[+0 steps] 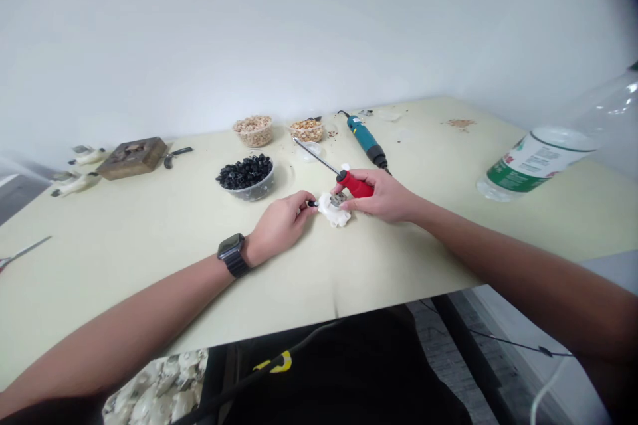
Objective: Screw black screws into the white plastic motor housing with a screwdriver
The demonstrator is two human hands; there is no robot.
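Note:
A red-handled screwdriver [357,186] lies in my right hand [391,196], its metal shaft pointing up and left over the table. The same hand's fingertips also rest on a white plastic part [331,214] with a grey metal-looking piece [338,199] set in its top. From the left, my left hand [282,222] pinches a small black piece [312,203] against the white part's left edge. Just beyond my left hand stands a clear bowl of small black pieces [246,176].
Behind are two tubs of small tan [253,131] and golden pieces [306,129], and a teal rotary tool [366,139]. A large bottle [538,163] leans at right. Left are a wooden block [132,158], black-handled pliers [175,156] and white parts [74,182]. A bag of white parts [159,388] sits below.

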